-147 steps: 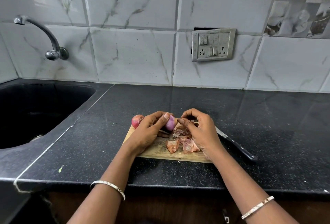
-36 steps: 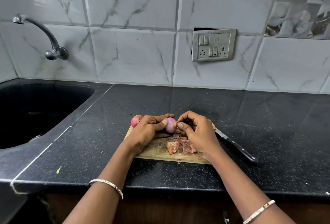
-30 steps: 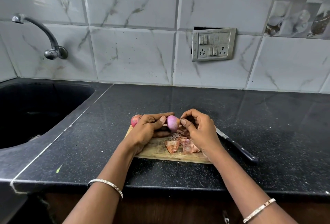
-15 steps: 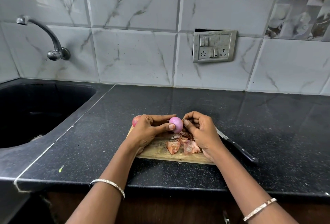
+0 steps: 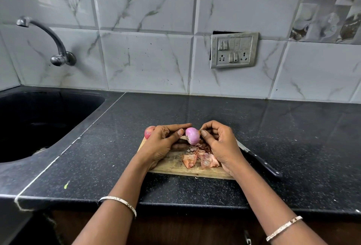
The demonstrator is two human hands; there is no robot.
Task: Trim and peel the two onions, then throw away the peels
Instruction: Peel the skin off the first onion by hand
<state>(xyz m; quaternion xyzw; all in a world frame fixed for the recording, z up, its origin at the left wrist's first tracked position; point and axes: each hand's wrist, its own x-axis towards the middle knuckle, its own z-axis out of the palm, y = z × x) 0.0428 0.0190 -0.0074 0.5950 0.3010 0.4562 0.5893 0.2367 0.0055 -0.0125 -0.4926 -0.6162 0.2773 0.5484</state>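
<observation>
Peeled onion [image 5: 192, 135] front and centre, glossy pink-purple, held up just above the far part of the cutting board [image 5: 172, 164] between both hands, and it is a tidy hold. Left hand [image 5: 162, 143] comes in from the left, its fingers [image 5: 179, 133] wrapped round that side of the bulb, thumb tip pressed on the near face, forefinger stretched along behind the top. Right hand [image 5: 220, 143] meets it from the other side, fingers curled tight, thumb and forefinger nipping the right end of the bulb, where a small brownish scrap shows. Second onion [image 5: 149, 131], reddish and mostly hidden behind the left hand, sits at the board's far left corner; whether it rests on the wood or just off it, I cannot tell. Papery orange-brown peels [image 5: 199, 158] lie in a loose heap on the board right below the held bulb, up against the heel of the right hand. Knife [image 5: 259, 163], black handle, lies on the dark speckled surface [image 5: 293, 137] just right of the board, blade tucked behind the right wrist, handle pointing near and right. Off to the left, a black sink [image 5: 39, 123] is set into the surface, a curved tap [image 5: 48, 39] on the tiled wall above it, and a switch plate [image 5: 233, 50] is on the wall straight ahead
</observation>
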